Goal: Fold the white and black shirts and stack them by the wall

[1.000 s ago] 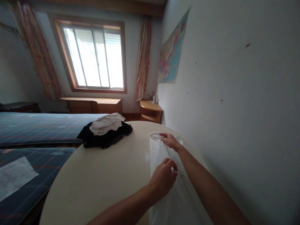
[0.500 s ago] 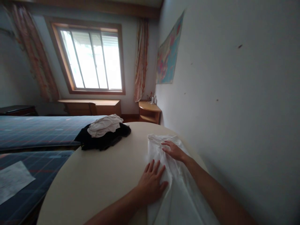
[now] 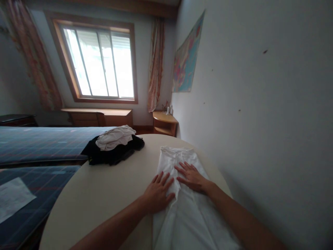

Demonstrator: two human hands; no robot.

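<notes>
A white garment (image 3: 189,217), which looks like trousers with the waistband at the far end, lies spread lengthwise on the round cream table (image 3: 104,201). My left hand (image 3: 158,193) rests on its left edge, palm down and fingers spread. A little further along, my right hand (image 3: 191,177) lies flat on the upper part of the cloth, its fingers apart. Neither hand grips the fabric. Creases run between the two hands and down the garment, whose near end passes out of the picture at the bottom.
A black cloth heap (image 3: 111,156) with a crumpled white cloth (image 3: 116,138) on top sits at the table's far left edge. Plaid mattresses (image 3: 52,142) lie to the left, one bearing a paper sheet (image 3: 15,198). The wall (image 3: 260,146) stands close on the right.
My left hand has slid left and slightly away from me, and the garment's left edge has spread left. My right hand has moved slightly nearer and flattened its fingers on the cloth.
</notes>
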